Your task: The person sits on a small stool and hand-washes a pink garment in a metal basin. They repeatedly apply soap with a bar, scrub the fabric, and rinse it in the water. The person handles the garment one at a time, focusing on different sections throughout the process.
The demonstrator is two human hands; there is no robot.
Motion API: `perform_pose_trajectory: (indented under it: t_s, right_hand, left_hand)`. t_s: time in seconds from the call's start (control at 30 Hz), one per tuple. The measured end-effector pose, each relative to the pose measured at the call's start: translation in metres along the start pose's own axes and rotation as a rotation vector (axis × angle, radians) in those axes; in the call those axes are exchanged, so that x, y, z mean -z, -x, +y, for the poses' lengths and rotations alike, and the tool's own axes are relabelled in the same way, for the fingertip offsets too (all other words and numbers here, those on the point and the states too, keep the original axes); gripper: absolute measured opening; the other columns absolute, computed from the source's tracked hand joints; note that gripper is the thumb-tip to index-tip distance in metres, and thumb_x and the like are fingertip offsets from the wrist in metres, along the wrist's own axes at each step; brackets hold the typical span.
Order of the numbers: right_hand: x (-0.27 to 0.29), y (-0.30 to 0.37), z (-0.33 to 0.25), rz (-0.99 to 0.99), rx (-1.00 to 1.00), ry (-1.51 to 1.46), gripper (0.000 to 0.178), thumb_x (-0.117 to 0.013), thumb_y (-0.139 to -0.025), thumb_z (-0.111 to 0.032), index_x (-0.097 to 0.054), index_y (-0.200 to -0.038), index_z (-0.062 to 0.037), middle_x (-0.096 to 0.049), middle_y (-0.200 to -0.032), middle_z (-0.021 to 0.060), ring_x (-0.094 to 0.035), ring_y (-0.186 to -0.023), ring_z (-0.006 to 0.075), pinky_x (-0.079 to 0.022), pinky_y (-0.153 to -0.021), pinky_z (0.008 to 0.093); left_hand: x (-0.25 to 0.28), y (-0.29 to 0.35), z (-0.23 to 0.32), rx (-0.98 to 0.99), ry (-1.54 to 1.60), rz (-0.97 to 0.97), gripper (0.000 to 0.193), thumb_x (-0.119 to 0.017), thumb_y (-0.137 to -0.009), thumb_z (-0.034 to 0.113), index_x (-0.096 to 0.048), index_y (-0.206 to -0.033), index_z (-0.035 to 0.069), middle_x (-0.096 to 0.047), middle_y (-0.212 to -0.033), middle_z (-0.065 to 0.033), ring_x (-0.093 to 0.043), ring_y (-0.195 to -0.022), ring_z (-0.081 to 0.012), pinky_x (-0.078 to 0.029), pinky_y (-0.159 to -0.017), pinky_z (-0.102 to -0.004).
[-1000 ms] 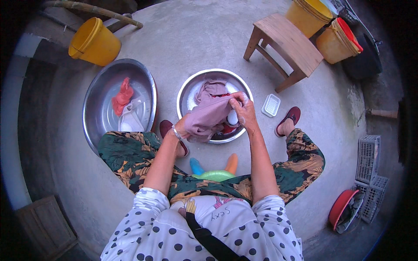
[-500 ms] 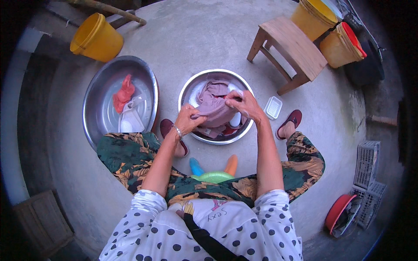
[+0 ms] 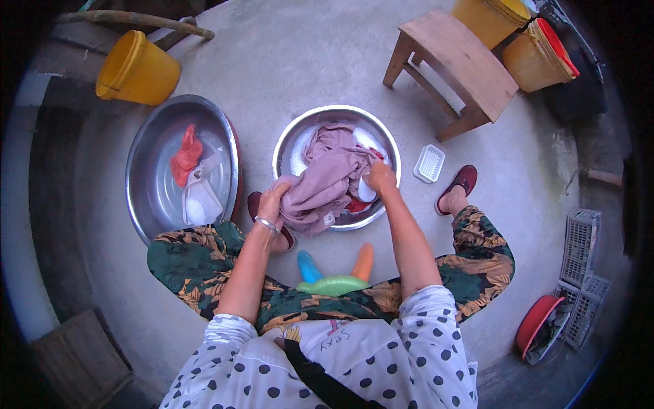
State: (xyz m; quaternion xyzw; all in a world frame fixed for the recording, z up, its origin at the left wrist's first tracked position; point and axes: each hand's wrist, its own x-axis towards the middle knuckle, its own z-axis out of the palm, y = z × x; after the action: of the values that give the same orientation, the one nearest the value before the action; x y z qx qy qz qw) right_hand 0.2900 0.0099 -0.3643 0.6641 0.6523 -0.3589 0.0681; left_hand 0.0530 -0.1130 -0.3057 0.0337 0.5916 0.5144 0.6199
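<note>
A mauve cloth garment (image 3: 317, 180) lies bunched in a round steel basin (image 3: 285, 129) in front of me, partly pulled over its near left rim. My left hand (image 3: 272, 203) grips a fold of it at the basin's left edge. On the right, my right hand (image 3: 381, 177) is closed on the garment's other side, its fingertips partly hidden. A smooth white object (image 3: 366, 191) of unclear kind shows just below the right hand. Red cloth (image 3: 357, 204) peeks out from under the mauve garment.
At left stands a larger steel tub (image 3: 137, 160) holding red and white items. A yellow bucket (image 3: 139, 68) is behind it. To the right are a white plastic basket (image 3: 429, 163), a wooden stool (image 3: 460, 58), more buckets (image 3: 538, 58), grey crates (image 3: 581, 245) and a red basin (image 3: 535, 324).
My left hand has drawn the garment left and toward me, over the rim. My right hand has moved lower and slightly right. The view has shifted slightly.
</note>
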Motion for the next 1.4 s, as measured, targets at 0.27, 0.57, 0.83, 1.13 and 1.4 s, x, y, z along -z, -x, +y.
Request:
perform_pose_trajectory:
  t_s: [0.27,0.57,0.83,1.13,1.4]
  right_hand:
    - [-0.088,0.009,0.024,0.369,0.100,0.096,0.062,-0.065,-0.063,-0.010,-0.039,-0.119,0.0009,-0.044,-0.112,0.0242,-0.046,-0.099,0.0363,-0.040,-0.083,0.0398]
    - [-0.096,-0.028,0.051,0.260,-0.013,-0.319,0.062,-0.069,-0.057,-0.007,-0.046,-0.114,-0.0060,-0.053,-0.104,0.0200,-0.053,-0.095,0.0374,-0.044,-0.081,0.0385]
    - [-0.088,-0.036,0.069,0.182,-0.235,-0.991,0.039,-0.072,-0.051,0.000,-0.057,-0.087,-0.0003,-0.060,-0.080,0.0137,-0.059,-0.066,0.0200,-0.049,-0.058,0.0320]
    - [-0.033,-0.005,0.064,-0.089,-0.217,-1.870,0.041,-0.063,-0.067,0.005,-0.045,-0.103,0.0023,-0.057,-0.081,0.0150,-0.061,-0.066,0.0266,-0.055,-0.059,0.0376]
    - [-0.001,0.013,0.033,-0.215,0.019,-1.456,0.042,-0.054,-0.071,0.008,-0.049,-0.112,0.0023,-0.059,-0.082,0.0154,-0.061,-0.060,0.0230,-0.055,-0.055,0.0315]
  left_hand:
    - [-0.008,0.012,0.008,0.097,0.125,-0.019,0.032,-0.056,-0.078,0.013,-0.051,-0.104,-0.006,-0.056,-0.102,-0.0169,-0.056,-0.092,-0.0274,-0.046,-0.082,-0.0395]
    - [-0.028,0.036,0.024,-0.100,0.039,-0.171,0.033,-0.055,-0.077,0.013,-0.052,-0.106,-0.003,-0.057,-0.103,-0.0131,-0.057,-0.092,-0.0227,-0.043,-0.085,-0.0347]
    - [-0.036,0.048,0.047,-0.207,0.015,-0.185,0.026,-0.057,-0.075,0.011,-0.058,-0.097,-0.004,-0.061,-0.093,-0.0110,-0.058,-0.086,-0.0194,-0.045,-0.080,-0.0308]
    - [-0.046,0.062,0.075,-0.304,0.123,-0.254,0.034,-0.052,-0.078,0.016,-0.052,-0.105,-0.003,-0.057,-0.102,-0.0140,-0.056,-0.095,-0.0240,-0.041,-0.087,-0.0355]
    - [-0.064,0.076,0.072,-0.305,0.092,-0.287,0.027,-0.054,-0.074,0.012,-0.059,-0.096,-0.003,-0.061,-0.093,-0.0103,-0.059,-0.085,-0.0194,-0.044,-0.081,-0.0308]
